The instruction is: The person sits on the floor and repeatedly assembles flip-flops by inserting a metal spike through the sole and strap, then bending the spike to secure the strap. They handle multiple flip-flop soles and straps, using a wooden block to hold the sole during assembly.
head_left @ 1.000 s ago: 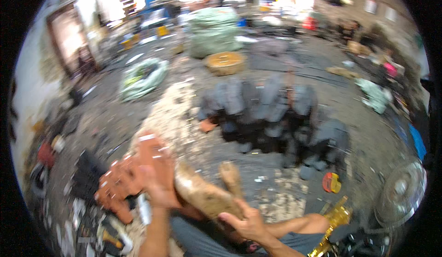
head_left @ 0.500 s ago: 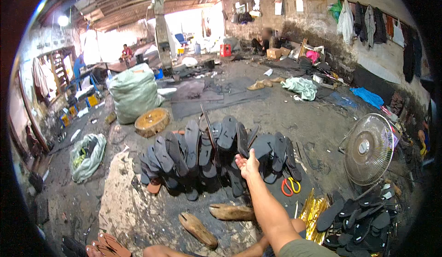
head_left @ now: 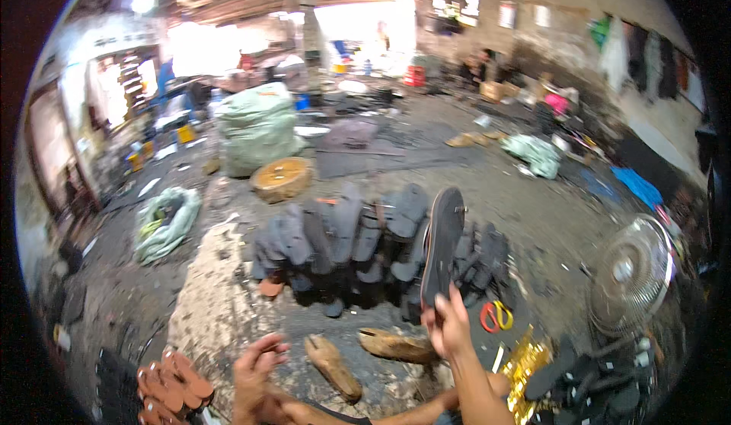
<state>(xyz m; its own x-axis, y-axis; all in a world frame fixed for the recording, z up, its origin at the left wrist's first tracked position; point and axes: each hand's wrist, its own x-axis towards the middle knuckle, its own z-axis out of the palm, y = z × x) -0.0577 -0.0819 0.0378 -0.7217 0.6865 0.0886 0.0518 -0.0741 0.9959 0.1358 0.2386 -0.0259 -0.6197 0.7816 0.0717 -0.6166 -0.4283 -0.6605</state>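
Observation:
My right hand (head_left: 449, 326) grips the heel end of a dark sandal sole (head_left: 442, 246) and holds it upright above the floor. Behind it lies a row of several dark sandal soles (head_left: 358, 242) leaning against each other. My left hand (head_left: 255, 368) hovers low at the bottom, fingers curled, holding nothing I can see. Two brown wooden shoe forms (head_left: 331, 364) (head_left: 396, 345) lie on the ground between my hands.
A stack of reddish-brown soles (head_left: 171, 383) sits at lower left. Orange-handled scissors (head_left: 495, 315), a floor fan (head_left: 632, 273), a round wooden block (head_left: 282, 178), a big green sack (head_left: 255, 128) and more black sandals (head_left: 601, 383) lie around.
My right hand reached out to the row of soles and lifted one sole upright. My left hand let go of the wooden shoe form, which now lies on the ground.

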